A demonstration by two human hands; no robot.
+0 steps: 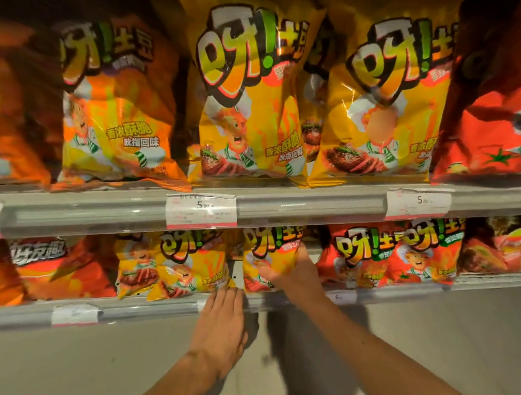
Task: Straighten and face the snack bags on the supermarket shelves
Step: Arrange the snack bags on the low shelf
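Two grey metal shelves (283, 202) run across the view, one above the other, each fronted by a clear plastic price rail. On the upper shelf I count five big glossy foil snack bags standing upright along the front edge: a blurred orange one at the far left, an orange-and-yellow one (117, 101), two yellow steak-picture bags (249, 92) side by side in the middle, and a red tomato-picture bag (492, 124) at the right end. A further yellow bag peeks from the gap between the two middle ones.

On the lower shelf, smaller bags crowd together: orange ones at the left, two tilted yellow bags (172, 265) overlapping, then a small yellow bag (270, 257) near the middle, and two red bags (394, 257) to its right.

The right hand (292, 270) grips that small yellow bag from its right side, fingers curled round its lower part, holding it upright on the shelf. The left hand (221, 324) lies flat at the lower shelf's front edge, fingers straight and close together, touching the rail.

Two white price labels (202, 211) hang on the upper rail, at least two more on the lower. Below lies a pale grey floor (96, 366).
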